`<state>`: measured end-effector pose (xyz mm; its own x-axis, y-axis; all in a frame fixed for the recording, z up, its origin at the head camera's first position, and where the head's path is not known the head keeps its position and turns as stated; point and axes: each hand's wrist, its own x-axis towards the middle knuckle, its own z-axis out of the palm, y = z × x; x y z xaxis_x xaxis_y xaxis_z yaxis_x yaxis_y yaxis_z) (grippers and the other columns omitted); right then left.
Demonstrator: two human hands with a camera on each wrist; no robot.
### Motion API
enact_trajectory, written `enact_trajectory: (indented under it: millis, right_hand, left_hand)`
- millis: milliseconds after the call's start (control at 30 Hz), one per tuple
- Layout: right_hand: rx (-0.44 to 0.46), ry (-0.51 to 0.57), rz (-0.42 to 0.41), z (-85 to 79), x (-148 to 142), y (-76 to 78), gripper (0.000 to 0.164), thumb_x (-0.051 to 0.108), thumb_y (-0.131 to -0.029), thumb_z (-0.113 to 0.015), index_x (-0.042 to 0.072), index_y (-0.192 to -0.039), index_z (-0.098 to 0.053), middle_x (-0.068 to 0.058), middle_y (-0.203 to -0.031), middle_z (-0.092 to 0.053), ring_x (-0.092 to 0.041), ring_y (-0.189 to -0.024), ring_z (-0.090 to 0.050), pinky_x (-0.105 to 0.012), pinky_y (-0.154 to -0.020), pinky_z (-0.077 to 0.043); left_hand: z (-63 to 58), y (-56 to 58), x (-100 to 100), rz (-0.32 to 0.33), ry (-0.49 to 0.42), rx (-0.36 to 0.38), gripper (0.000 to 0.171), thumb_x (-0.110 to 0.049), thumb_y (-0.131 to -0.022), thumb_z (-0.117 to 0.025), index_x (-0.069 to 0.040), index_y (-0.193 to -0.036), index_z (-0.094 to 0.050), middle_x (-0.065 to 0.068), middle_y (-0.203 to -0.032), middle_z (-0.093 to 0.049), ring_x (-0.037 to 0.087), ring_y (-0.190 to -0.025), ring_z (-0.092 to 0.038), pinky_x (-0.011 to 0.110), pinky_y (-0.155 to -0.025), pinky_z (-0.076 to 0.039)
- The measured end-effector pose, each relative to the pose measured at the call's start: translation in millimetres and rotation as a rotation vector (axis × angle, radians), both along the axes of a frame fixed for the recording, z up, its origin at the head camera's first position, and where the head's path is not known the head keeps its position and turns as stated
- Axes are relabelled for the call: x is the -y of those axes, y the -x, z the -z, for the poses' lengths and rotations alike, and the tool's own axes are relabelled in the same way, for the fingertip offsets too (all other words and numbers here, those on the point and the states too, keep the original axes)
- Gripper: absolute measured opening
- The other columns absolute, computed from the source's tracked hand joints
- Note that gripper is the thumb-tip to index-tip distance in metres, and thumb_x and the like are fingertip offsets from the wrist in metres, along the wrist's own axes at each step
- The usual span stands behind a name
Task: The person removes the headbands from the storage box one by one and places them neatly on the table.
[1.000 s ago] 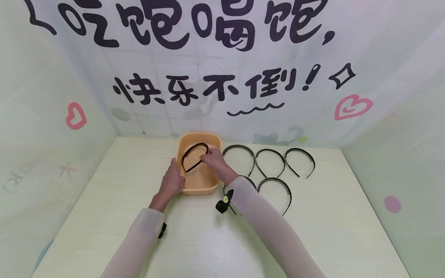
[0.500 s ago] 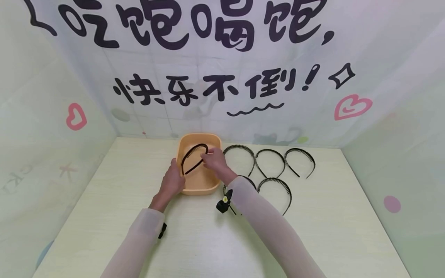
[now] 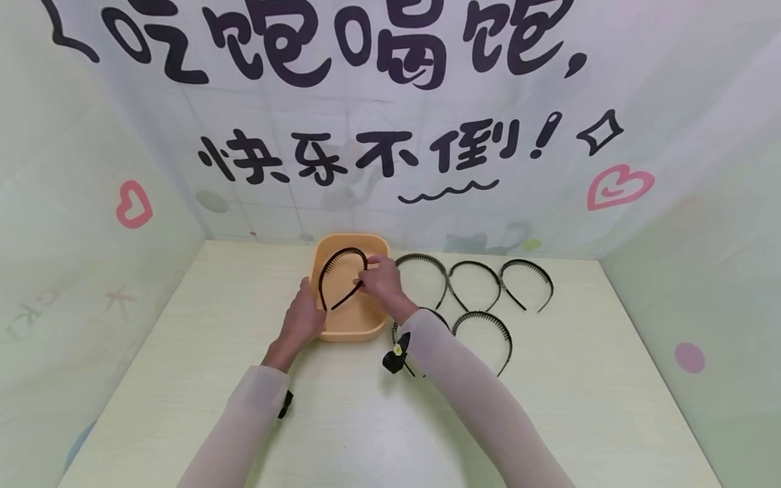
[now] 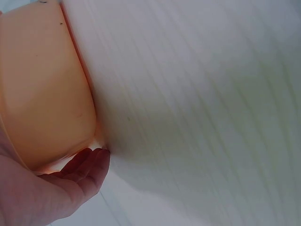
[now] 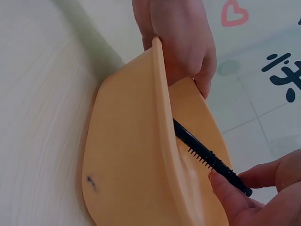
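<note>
An orange plastic basin (image 3: 351, 337) stands at the back of the table. My left hand (image 3: 300, 316) grips its left wall; the right wrist view shows the thumb side over the rim, and in the left wrist view the fingers (image 4: 96, 172) bend along the outside. Inside the basin's outline, my right hand (image 3: 383, 279) pinches a black toothed headband (image 3: 343, 251) by its right side between thumb and fingers. Its comb teeth point inward, and its two ends hang toward the near left of the basin. Close up, the headband (image 5: 200, 151) slants down behind the basin wall (image 5: 127, 150).
Right of the basin, several more black headbands lie in two rows, among them a back-row one (image 3: 474, 263) and a front-row one (image 3: 482, 314). My right sleeve (image 3: 470, 379) covers part of the front row. A printed curtain (image 3: 378, 210) closes off the back.
The held headband has turned in my right hand, its loop now facing up more openly. That hand has shifted slightly right. My left hand and the basin have stayed in place.
</note>
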<state>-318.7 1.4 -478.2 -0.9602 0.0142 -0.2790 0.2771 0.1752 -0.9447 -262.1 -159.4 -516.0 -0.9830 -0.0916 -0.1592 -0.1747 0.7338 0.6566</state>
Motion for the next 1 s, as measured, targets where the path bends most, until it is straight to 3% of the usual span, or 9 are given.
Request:
enact_trajectory:
  millis: [300, 467, 733, 1000]
  right_hand:
    - [0.015, 0.098, -0.064, -10.3, -24, -1.2, 0.044, -0.001, -0.093, -0.061, -0.001, -0.136, -0.052, -0.026, -0.114, -0.069, -0.024, -0.085, -0.074, -0.031, -0.074, -0.059]
    - [0.014, 0.108, -0.107, -11.9, -46, -8.2, 0.045, 0.002, -0.095, -0.060, 0.001, -0.139, -0.050, -0.025, -0.117, -0.068, -0.019, -0.079, -0.074, -0.035, -0.078, -0.058]
    - [0.013, 0.115, -0.131, 0.6, -100, -20.3, 0.045, 0.004, -0.096, -0.060, 0.002, -0.140, -0.049, -0.026, -0.116, -0.069, -0.014, -0.074, -0.072, -0.035, -0.077, -0.058]
    - [0.021, 0.084, -0.100, -1.8, -159, -31.5, 0.045, 0.006, -0.098, -0.056, 0.003, -0.142, -0.047, -0.027, -0.121, -0.066, -0.013, -0.074, -0.072, -0.033, -0.077, -0.058]
  left_hand:
    - [0.1, 1.2, 2, -0.012, 0.002, 0.014, 0.080, 0.001, -0.088, -0.046, 0.006, -0.155, -0.003, 0.036, -0.150, -0.033, 0.042, -0.119, -0.052, 0.052, -0.095, -0.045]
    - [1.3, -0.1, 2, -0.004, 0.005, 0.004, 0.080, 0.002, -0.087, -0.046, 0.007, -0.154, -0.003, 0.037, -0.142, -0.040, 0.042, -0.114, -0.055, 0.052, -0.093, -0.046]
    - [2.4, -2.3, -1, -0.004, -0.004, 0.011, 0.080, 0.001, -0.087, -0.046, 0.006, -0.155, -0.004, 0.035, -0.136, -0.046, 0.043, -0.114, -0.055, 0.053, -0.095, -0.045]
    - [-1.8, -2.9, 0, -0.009, -0.003, 0.016, 0.081, 0.002, -0.086, -0.046, 0.007, -0.154, -0.004, 0.035, -0.137, -0.045, 0.044, -0.116, -0.054, 0.055, -0.096, -0.044]
